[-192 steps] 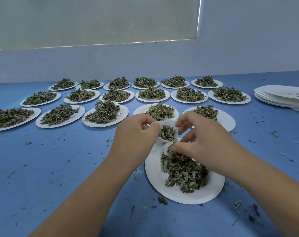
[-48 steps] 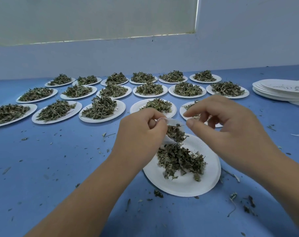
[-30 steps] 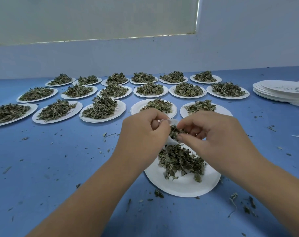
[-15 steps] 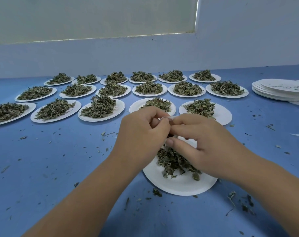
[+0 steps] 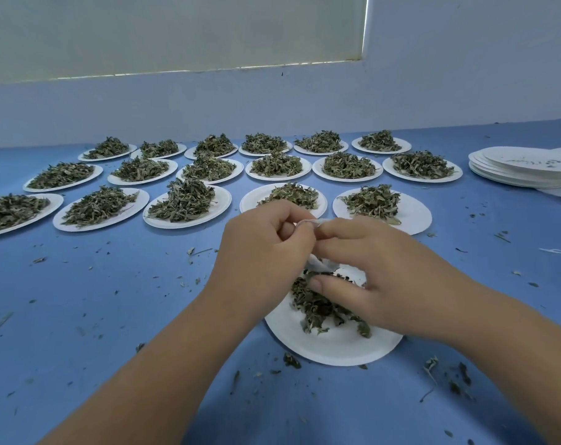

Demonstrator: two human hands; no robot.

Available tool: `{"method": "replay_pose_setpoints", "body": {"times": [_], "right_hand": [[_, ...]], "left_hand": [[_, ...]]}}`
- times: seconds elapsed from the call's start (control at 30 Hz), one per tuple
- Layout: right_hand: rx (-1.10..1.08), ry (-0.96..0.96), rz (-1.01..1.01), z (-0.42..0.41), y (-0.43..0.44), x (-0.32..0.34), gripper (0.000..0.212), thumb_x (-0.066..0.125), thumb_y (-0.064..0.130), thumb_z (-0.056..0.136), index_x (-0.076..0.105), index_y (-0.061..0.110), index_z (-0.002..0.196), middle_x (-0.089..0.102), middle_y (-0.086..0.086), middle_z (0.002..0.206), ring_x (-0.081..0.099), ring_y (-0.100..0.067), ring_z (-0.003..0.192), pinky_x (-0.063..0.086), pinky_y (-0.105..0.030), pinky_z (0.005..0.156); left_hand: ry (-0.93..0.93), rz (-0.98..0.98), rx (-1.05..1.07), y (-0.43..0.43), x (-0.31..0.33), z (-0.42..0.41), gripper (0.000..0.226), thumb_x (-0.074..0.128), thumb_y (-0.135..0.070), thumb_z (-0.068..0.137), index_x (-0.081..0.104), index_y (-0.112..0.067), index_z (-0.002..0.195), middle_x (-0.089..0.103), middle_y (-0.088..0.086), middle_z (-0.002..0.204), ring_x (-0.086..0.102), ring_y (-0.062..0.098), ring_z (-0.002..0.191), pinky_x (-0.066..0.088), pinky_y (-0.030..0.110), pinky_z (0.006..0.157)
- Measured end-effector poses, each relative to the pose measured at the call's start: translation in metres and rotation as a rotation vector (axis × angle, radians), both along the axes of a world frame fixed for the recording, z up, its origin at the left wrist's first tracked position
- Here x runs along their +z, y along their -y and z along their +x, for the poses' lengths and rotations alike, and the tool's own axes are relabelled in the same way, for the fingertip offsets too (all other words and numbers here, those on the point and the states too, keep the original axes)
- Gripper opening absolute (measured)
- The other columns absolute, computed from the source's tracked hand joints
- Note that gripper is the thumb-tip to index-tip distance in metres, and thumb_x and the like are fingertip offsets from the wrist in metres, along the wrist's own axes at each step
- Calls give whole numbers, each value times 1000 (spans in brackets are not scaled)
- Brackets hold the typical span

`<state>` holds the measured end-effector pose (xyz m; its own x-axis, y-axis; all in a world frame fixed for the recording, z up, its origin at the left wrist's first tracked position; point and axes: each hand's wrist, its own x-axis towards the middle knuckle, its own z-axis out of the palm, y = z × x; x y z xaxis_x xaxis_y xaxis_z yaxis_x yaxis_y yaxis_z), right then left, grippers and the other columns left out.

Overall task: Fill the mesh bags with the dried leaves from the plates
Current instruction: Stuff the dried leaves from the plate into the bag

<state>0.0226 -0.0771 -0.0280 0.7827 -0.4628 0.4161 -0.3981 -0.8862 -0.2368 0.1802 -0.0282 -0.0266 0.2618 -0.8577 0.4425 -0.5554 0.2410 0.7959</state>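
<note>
White plates (image 5: 337,348) of dark green leaves (image 5: 321,308) on a blue table (image 5: 96,316).

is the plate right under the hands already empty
No, a pile of dried leaves lies on the near plate.

The right hand (image 5: 378,277) is no longer lifted and open above the near plate (image 5: 337,348); it is now down against the left hand (image 5: 266,252). Its fingers lie on the top edge of the bag (image 5: 317,267) and its thumb is low on the leaves (image 5: 321,308), so it seems to pinch the bag. The bag is now mostly hidden. Fewer leaves lie on the near plate than at first.
</note>
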Motion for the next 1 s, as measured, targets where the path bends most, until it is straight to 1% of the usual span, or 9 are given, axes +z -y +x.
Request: {"method": "replay_pose_setpoints", "body": {"times": [0.07, 0.13, 0.23, 0.3, 0.37, 0.5, 0.7, 0.83, 1.0], "right_hand": [[28, -12, -22, 4, -1, 0, 19, 58, 38, 87, 66, 27, 100, 58, 19, 108, 49, -6, 90, 48, -38, 76], [52, -7, -4, 3, 0, 1, 17, 59, 36, 87, 67, 26, 98, 59, 20, 109, 50, -4, 90, 48, -35, 77], [67, 101, 83, -5, 2, 7, 18, 62, 33, 88, 71, 28, 103, 62, 22, 109, 54, 4, 92, 42, -13, 74], [40, 205, 144, -13, 4, 12, 16, 65, 29, 86, 70, 32, 101, 63, 21, 105, 57, -1, 83, 39, -8, 68], [3, 242, 174, -22, 7, 17, 16, 65, 31, 84, 67, 35, 100, 60, 20, 99, 56, -9, 81, 39, -12, 66], [-43, 17, 261, -35, 15, 21, 28, 61, 38, 80, 58, 46, 107, 52, 23, 103, 51, -2, 95, 38, -18, 73], [54, -422, 399, -37, 12, 16, 63, 60, 21, 89, 35, 66, 125, 27, 43, 127, 23, 19, 121, 35, -21, 94], [67, -490, 295, -28, 9, 8, 69, 57, 15, 90, 30, 66, 127, 20, 45, 124, 21, 16, 113, 30, -10, 84], [27, -469, 193, -22, 9, -1, 54, 60, 22, 89, 43, 57, 127, 32, 35, 119, 34, 12, 89, 31, -7, 70]], "left_hand": [[-10, 4, -20, 0, 0, -1, 19, 60, -14, 86, 70, -25, 74, 57, 12, 60, 48, 8, 50, 40, 13, 47], [3, -7, -1, 0, 1, -1, 19, 61, -15, 86, 70, -26, 74, 55, 11, 57, 45, 5, 48, 38, 11, 46], [14, -37, 58, 0, 3, 3, 18, 61, -15, 85, 70, -24, 72, 47, -2, 47, 41, 1, 43, 31, 7, 44], [4, -50, 95, 0, 5, 7, 18, 62, -14, 85, 69, -23, 71, 45, -8, 47, 39, 2, 42, 29, 6, 42], [4, -52, 121, 0, 6, 10, 18, 61, -15, 85, 69, -23, 71, 47, -2, 51, 36, 3, 42, 29, 8, 41], [3, -55, 150, 1, 9, 16, 17, 61, -17, 85, 68, -22, 71, 50, 10, 56, 36, 5, 43, 31, 11, 41], [-1, -66, 172, -1, 12, 20, 15, 60, -18, 85, 69, -21, 73, 55, 17, 64, 37, 5, 45, 31, 10, 41], [19, -74, 184, 0, 12, 21, 16, 60, -18, 85, 69, -22, 72, 54, 16, 62, 37, 4, 45, 31, 10, 42], [39, -86, 194, 0, 12, 22, 18, 60, -16, 85, 68, -24, 71, 53, 13, 60, 36, 5, 45, 31, 10, 42]]}}
